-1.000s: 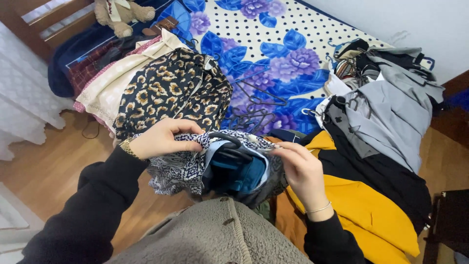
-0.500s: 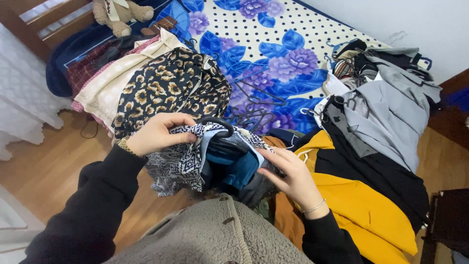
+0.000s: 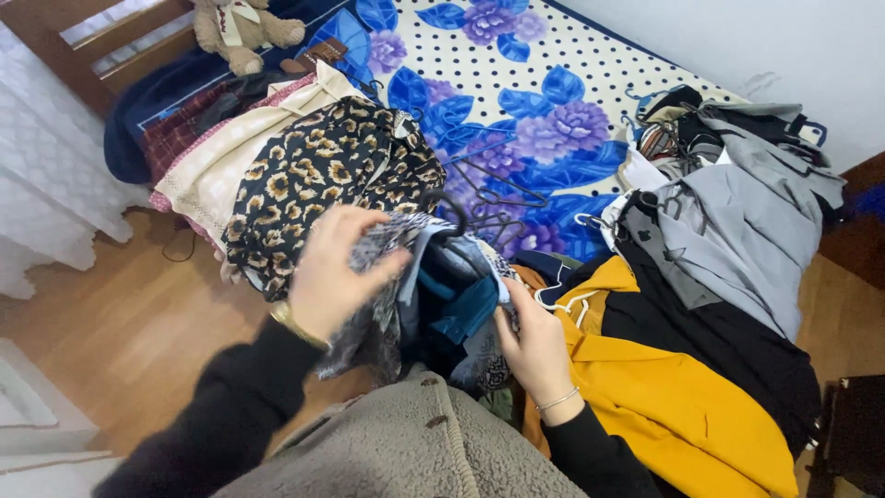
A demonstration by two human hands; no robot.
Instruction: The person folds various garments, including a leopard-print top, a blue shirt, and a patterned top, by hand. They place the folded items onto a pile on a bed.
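My left hand (image 3: 336, 272) grips the top of a black-and-white patterned garment (image 3: 373, 318) that hangs on a black hanger (image 3: 449, 210). Teal and blue fabric (image 3: 458, 309) shows inside the garment. My right hand (image 3: 533, 346) presses against the garment's right edge and holds the cloth there. Both hands are close to my chest, above the near edge of the bed. The hanger's hook pokes up just past my left fingers.
A leopard-print dress (image 3: 327, 171) lies on the bed (image 3: 516, 83) beside cream and plaid clothes. Loose dark hangers (image 3: 493, 198) lie on the floral sheet. A yellow garment (image 3: 682, 397), black and grey clothes (image 3: 737, 231) pile at the right. A teddy bear (image 3: 244, 28) sits at the headboard.
My left hand has slid right and up over the garment's top. My right hand has dropped lower along its right edge. The garment has been pulled closer and bunched.
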